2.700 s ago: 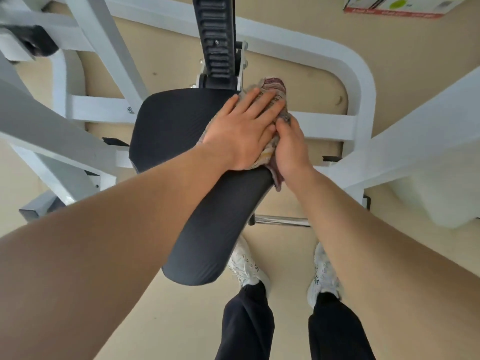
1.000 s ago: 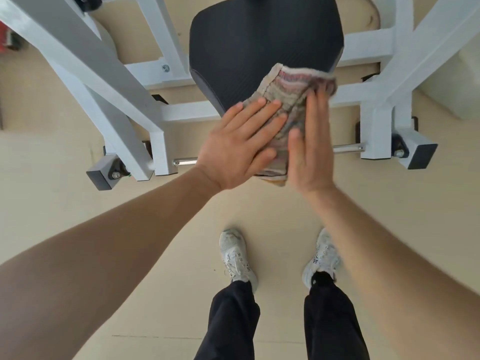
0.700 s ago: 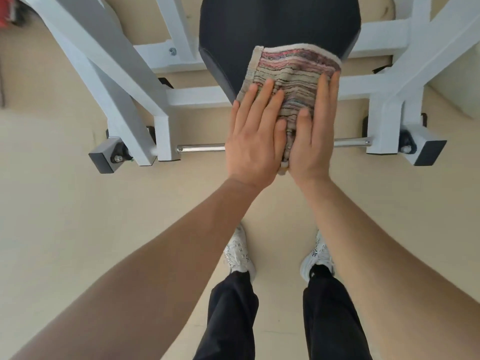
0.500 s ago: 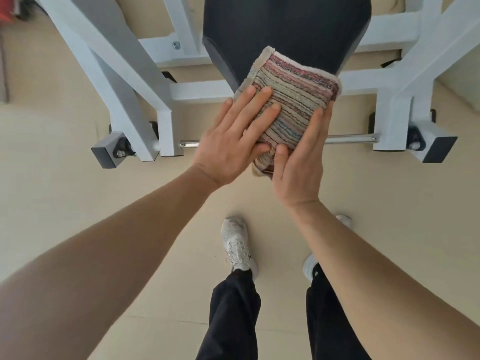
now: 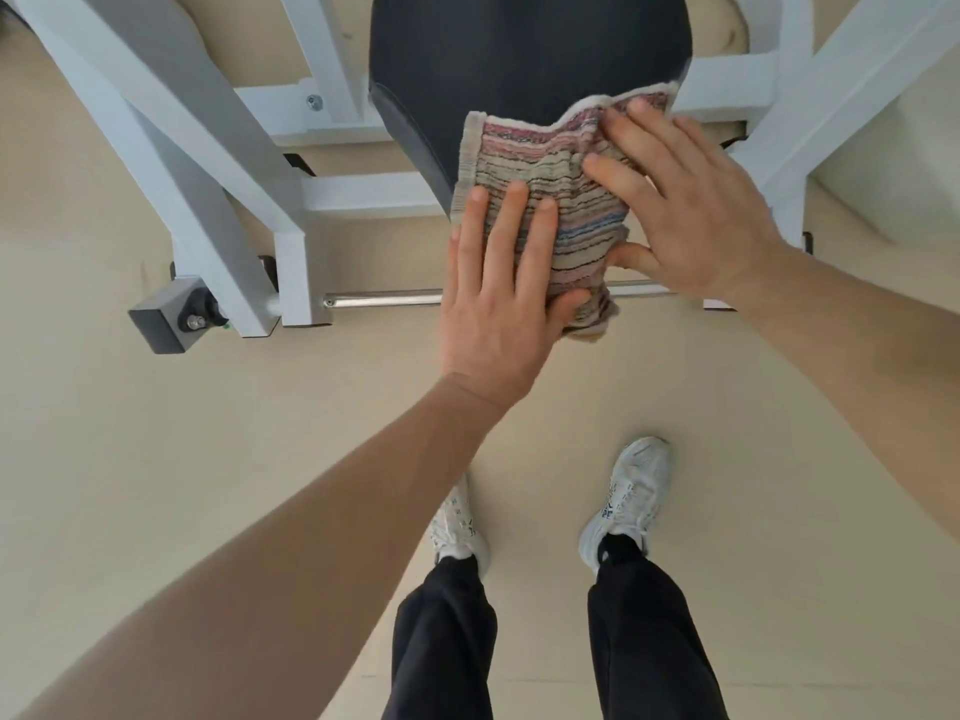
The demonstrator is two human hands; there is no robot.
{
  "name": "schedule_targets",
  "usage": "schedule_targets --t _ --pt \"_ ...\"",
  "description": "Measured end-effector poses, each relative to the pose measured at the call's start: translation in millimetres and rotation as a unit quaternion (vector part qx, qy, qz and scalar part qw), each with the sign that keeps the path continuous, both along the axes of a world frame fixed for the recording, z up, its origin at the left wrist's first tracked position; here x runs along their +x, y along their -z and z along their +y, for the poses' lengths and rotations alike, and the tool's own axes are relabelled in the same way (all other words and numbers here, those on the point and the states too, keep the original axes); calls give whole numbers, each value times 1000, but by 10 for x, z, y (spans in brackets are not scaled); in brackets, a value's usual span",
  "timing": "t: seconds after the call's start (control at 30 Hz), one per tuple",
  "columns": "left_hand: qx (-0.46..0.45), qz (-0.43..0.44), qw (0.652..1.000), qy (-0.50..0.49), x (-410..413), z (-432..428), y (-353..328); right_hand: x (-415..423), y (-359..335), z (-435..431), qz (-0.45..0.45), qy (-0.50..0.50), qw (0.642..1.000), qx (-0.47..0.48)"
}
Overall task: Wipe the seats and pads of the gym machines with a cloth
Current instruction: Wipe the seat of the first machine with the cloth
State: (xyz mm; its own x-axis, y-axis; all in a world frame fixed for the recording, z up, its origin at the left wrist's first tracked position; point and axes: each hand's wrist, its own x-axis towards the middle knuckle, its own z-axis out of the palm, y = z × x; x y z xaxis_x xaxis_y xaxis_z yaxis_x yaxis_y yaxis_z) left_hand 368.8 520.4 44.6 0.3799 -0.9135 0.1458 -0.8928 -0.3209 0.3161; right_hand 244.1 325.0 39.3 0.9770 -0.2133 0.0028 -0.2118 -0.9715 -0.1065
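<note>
A striped, folded cloth (image 5: 550,179) lies over the near end of the black padded seat (image 5: 519,59) of a white gym machine. My left hand (image 5: 498,298) presses flat on the cloth's lower left part, fingers straight. My right hand (image 5: 691,200) rests on the cloth's right side, fingers spread over its top right corner and thumb tucked under its right edge. The cloth's bottom edge hangs past the end of the seat.
The machine's white steel frame (image 5: 218,163) slants across the left and right (image 5: 810,96) of the seat. A chrome bar (image 5: 384,299) runs low between the frame's feet, and a grey end cap (image 5: 166,319) sticks out at the left. My feet in white shoes (image 5: 628,496) stand on the beige floor.
The cloth has been drawn from the far end of the seat to its near end. In the last half second my right hand slid up to the cloth's right corner and my right foot stepped out.
</note>
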Motion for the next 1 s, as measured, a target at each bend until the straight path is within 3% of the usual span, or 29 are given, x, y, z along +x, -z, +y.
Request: schedule_targets --t 0.17,0.33,0.5,0.7,0.8,1.0 --pt "-1 -87 960 266 790 72 34 -44 116 549 -80 110 988 75" --pt "46 -108 932 342 1265 -64 15 243 -82 1314 -130 205 958 153" --pt "116 -66 945 298 1232 -37 -107 509 -237 1380 -113 319 931 138" --pt "124 100 982 102 733 -69 -349 681 -278 830 -22 333 916 223" --pt "181 94 979 22 591 -404 -359 797 -260 471 36 326 918 221" --pt "268 45 962 13 1079 -1050 -160 1176 -101 -199 128 302 935 132"
